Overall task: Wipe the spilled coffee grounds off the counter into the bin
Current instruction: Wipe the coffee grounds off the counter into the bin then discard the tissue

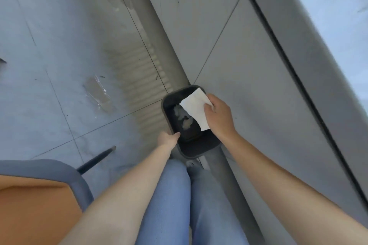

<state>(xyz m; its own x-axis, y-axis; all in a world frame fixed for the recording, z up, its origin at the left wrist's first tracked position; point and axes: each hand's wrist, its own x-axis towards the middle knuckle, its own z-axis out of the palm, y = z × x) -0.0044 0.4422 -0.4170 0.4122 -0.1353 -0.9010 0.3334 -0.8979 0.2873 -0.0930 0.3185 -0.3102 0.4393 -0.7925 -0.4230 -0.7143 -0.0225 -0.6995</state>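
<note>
Bin (196, 148) stood low against the cabinet (249, 95) front, with paper (196, 108) held over its mouth.
Bin was black, rectangular and open-topped, with pale scraps (186, 123) in its bottom; no grounds could be made out. The white paper hung over the opening's far right side, its edge pinched by the right hand (219, 117), fingers curled. The left hand (168, 139) gripped the near left rim, thumb hooked inside, fingers hidden. Jeaned legs (171, 195) were just behind the bin. An orange chair (35, 205) sat left on the tiled floor (49, 105).
</note>
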